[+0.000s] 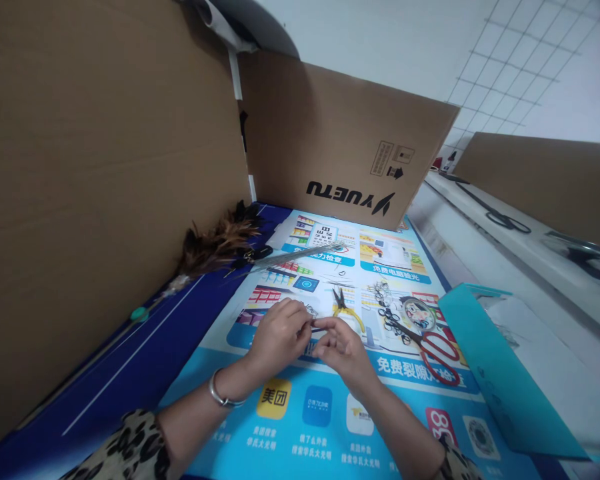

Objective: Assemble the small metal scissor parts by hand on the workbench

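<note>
My left hand, with a silver bangle at its wrist, is closed with its fingers curled inward. Just to its right, my right hand pinches with thumb and index finger. The fingertips of both meet around something too small to make out. Beyond the right hand lie pliers with yellow handles, their dark jaws pointing away. Farther right are scissors with red handles, beside several small dark loops and a round clear dish.
A printed blue and white mat covers the table. Brown feathers and thin silvery rods lie at the back left. Cardboard panels stand behind and left. A teal box stands right; dark scissors rest on a white ledge.
</note>
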`<action>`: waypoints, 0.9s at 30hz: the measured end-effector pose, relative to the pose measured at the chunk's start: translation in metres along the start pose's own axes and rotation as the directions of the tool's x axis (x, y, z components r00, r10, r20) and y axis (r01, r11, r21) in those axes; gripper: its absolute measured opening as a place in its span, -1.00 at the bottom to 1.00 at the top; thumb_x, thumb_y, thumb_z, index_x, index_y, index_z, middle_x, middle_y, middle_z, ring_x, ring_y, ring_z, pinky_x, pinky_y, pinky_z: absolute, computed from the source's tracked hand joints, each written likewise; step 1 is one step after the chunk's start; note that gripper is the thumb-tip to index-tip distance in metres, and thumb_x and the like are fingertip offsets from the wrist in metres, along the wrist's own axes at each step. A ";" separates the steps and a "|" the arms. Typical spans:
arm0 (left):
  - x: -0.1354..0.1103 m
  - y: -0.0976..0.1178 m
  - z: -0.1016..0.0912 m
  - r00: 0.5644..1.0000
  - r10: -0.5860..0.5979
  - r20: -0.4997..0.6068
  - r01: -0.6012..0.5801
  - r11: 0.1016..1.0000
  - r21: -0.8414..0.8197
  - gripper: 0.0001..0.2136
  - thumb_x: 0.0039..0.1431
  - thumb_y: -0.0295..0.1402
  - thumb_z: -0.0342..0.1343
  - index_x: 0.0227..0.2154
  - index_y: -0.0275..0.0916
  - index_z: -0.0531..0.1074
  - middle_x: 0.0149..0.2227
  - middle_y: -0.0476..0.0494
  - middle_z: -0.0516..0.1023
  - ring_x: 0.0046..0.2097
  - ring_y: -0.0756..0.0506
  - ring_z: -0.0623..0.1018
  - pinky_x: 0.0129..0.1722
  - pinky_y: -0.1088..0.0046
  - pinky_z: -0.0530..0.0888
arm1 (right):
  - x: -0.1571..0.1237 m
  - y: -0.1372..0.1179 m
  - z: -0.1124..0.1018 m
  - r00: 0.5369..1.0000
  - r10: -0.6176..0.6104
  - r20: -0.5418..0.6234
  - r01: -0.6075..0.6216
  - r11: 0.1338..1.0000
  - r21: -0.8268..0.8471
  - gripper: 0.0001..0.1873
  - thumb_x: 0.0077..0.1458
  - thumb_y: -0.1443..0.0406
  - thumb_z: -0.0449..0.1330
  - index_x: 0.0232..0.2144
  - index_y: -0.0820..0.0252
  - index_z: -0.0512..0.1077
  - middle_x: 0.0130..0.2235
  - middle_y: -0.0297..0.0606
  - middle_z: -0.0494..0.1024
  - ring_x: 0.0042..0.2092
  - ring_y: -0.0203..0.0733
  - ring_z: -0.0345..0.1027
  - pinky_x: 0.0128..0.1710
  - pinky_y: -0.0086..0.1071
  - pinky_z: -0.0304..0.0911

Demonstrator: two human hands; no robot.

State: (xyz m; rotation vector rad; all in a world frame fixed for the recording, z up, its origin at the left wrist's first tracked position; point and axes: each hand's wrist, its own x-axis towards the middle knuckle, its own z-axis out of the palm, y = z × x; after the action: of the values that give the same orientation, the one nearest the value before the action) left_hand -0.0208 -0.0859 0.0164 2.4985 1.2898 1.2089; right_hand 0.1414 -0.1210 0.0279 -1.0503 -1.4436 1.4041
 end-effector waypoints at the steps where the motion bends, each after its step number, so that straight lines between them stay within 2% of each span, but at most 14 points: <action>1: 0.000 -0.001 0.001 1.000 -0.007 -0.004 0.007 1.000 -0.009 -0.86 0.04 -0.55 -0.02 -0.42 -0.27 0.43 -0.40 -0.15 0.42 -0.27 -0.11 0.39 -0.25 0.32 0.36 | 0.000 -0.001 0.000 1.000 0.011 0.012 -0.011 0.999 0.041 -0.62 -0.08 0.33 0.17 -0.14 0.19 0.28 -0.47 -0.34 0.42 -0.40 -0.26 0.31 -0.40 -0.41 0.18; 4: 0.001 -0.005 0.003 1.000 -0.028 -0.008 0.028 0.998 -0.048 -0.85 0.04 -0.55 -0.02 -0.41 -0.26 0.43 -0.39 -0.14 0.42 -0.26 -0.10 0.39 -0.25 0.33 0.36 | -0.001 -0.002 0.000 0.999 0.029 0.024 -0.031 0.995 0.095 -0.61 -0.09 0.32 0.19 -0.14 0.20 0.28 -0.46 -0.32 0.44 -0.38 -0.26 0.33 -0.40 -0.41 0.18; 8: 0.001 -0.007 0.006 0.999 -0.053 0.004 0.054 0.991 -0.125 -0.85 0.02 -0.56 -0.01 -0.41 -0.25 0.43 -0.37 -0.13 0.42 -0.25 -0.09 0.40 -0.26 0.35 0.37 | 0.000 0.002 0.000 1.000 0.028 0.009 -0.028 0.998 0.049 -0.63 -0.08 0.34 0.16 -0.14 0.19 0.29 -0.47 -0.34 0.44 -0.39 -0.27 0.34 -0.40 -0.43 0.20; 11: 0.001 -0.007 0.007 0.998 -0.058 0.026 0.062 0.984 -0.169 -0.86 0.00 -0.56 0.00 -0.41 -0.26 0.42 -0.38 -0.13 0.41 -0.26 -0.09 0.39 -0.26 0.35 0.37 | 0.003 0.007 -0.005 0.998 -0.012 -0.067 0.004 0.994 -0.112 -0.74 -0.04 0.36 0.10 -0.22 0.18 0.33 -0.47 -0.36 0.43 -0.43 -0.29 0.34 -0.43 -0.44 0.22; 13: 0.001 -0.006 0.007 0.998 -0.054 0.036 0.060 0.981 -0.186 -0.87 -0.01 -0.56 0.00 -0.42 -0.26 0.41 -0.39 -0.12 0.41 -0.26 -0.10 0.39 -0.26 0.35 0.37 | 0.007 0.007 -0.015 0.986 -0.087 -0.143 0.033 0.938 -0.346 -0.82 -0.01 0.34 0.05 -0.29 0.17 0.36 -0.41 -0.34 0.45 -0.45 -0.30 0.32 -0.45 -0.44 0.22; 15: 0.001 -0.005 0.006 0.997 -0.055 0.052 0.064 0.978 -0.198 -0.87 -0.02 -0.56 0.01 -0.43 -0.26 0.40 -0.39 -0.12 0.40 -0.26 -0.10 0.39 -0.26 0.35 0.37 | 0.010 0.003 -0.031 0.954 -0.216 -0.209 0.028 0.756 -0.654 -0.81 0.02 0.32 0.04 -0.29 0.16 0.39 -0.33 -0.29 0.46 -0.40 -0.28 0.32 -0.37 -0.42 0.22; 17: 0.002 -0.005 0.005 0.996 -0.055 0.069 0.069 0.975 -0.210 -0.88 -0.03 -0.56 0.01 -0.44 -0.26 0.40 -0.39 -0.12 0.40 -0.26 -0.09 0.39 -0.26 0.36 0.37 | 0.012 -0.003 -0.051 0.930 -0.287 -0.231 -0.065 0.489 -0.870 -0.78 0.05 0.32 0.02 -0.24 0.16 0.39 -0.20 -0.22 0.45 -0.28 -0.22 0.33 -0.24 -0.37 0.19; 19: 0.002 -0.004 0.004 0.996 -0.049 0.077 0.066 0.972 -0.227 -0.88 -0.02 -0.56 0.01 -0.44 -0.26 0.40 -0.40 -0.11 0.40 -0.27 -0.09 0.39 -0.26 0.36 0.37 | 0.013 -0.007 -0.071 0.918 -0.289 -0.270 -0.207 0.232 -0.950 -0.74 0.07 0.32 0.02 -0.19 0.20 0.39 -0.13 -0.12 0.41 -0.15 -0.11 0.29 -0.18 -0.33 0.15; 21: 0.002 -0.004 0.004 0.996 -0.042 0.080 0.061 0.967 -0.246 -0.88 -0.01 -0.56 0.00 -0.46 -0.26 0.40 -0.41 -0.11 0.40 -0.28 -0.08 0.39 -0.27 0.37 0.37 | 0.013 -0.007 -0.087 0.922 -0.230 -0.312 -0.312 0.036 -0.949 -0.74 0.06 0.33 0.04 -0.19 0.26 0.40 -0.18 -0.05 0.42 -0.11 -0.04 0.26 -0.16 -0.30 0.12; 24: 0.002 -0.003 0.004 0.996 -0.043 0.080 0.063 0.962 -0.265 -0.87 -0.01 -0.57 0.00 -0.46 -0.26 0.40 -0.42 -0.10 0.41 -0.28 -0.07 0.40 -0.26 0.37 0.36 | 0.015 0.002 -0.103 0.921 -0.125 -0.369 -0.383 -0.120 -0.916 -0.79 0.05 0.39 0.04 -0.29 0.33 0.44 -0.25 0.02 0.43 -0.13 -0.03 0.27 -0.17 -0.29 0.11; 27: 0.002 -0.003 0.005 0.996 -0.044 0.083 0.065 0.957 -0.281 -0.87 -0.01 -0.58 0.00 -0.46 -0.26 0.40 -0.42 -0.10 0.42 -0.29 -0.07 0.40 -0.26 0.38 0.36 | 0.018 0.012 -0.109 0.922 -0.126 -0.366 -0.382 -0.149 -0.912 -0.78 0.05 0.44 0.00 -0.31 0.35 0.44 -0.26 0.02 0.44 -0.13 -0.05 0.27 -0.18 -0.31 0.10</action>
State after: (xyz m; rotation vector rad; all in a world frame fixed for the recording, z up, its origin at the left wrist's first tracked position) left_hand -0.0188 -0.0817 0.0130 2.2670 1.0733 1.1797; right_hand 0.2407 -0.0719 0.0176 -2.3200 -2.1179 -0.3408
